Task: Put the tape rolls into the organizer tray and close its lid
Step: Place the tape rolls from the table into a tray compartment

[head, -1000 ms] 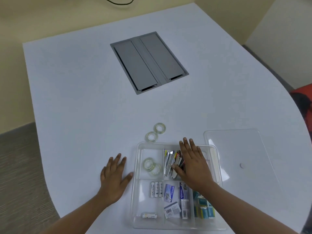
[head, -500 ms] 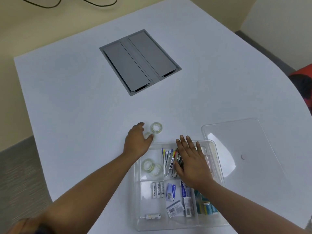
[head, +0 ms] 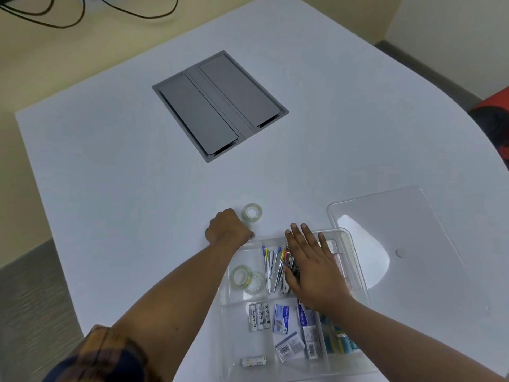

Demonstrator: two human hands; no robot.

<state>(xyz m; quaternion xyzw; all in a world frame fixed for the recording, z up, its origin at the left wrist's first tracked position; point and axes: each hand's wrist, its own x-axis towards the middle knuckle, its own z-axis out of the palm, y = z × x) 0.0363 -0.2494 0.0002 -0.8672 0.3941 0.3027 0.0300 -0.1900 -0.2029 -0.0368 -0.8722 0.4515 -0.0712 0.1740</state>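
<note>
Curling just beyond the organizer tray [head: 355,260] at its 11 o'clock corner, the left hand [head: 227,230] has its grip closed on a tape roll; another tape roll [head: 251,212] lies at its 1 o'clock. Right hand [head: 311,268] rests flat, fingers apart, on the tray; lid [head: 413,232] lies at 3 o'clock.

An office is suggested: a grey cable hatch [head: 220,106] is set into the white table [head: 110,175], black cables [head: 82,12] seen beyond the hatch

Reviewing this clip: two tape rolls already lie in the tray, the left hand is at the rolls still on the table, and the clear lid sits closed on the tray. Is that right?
Not quite. The head view shows the lid lying off on the table, right of the tray, which is open. The rest holds: two tape rolls are in the tray, and the left hand is at the rolls on the table.
</note>
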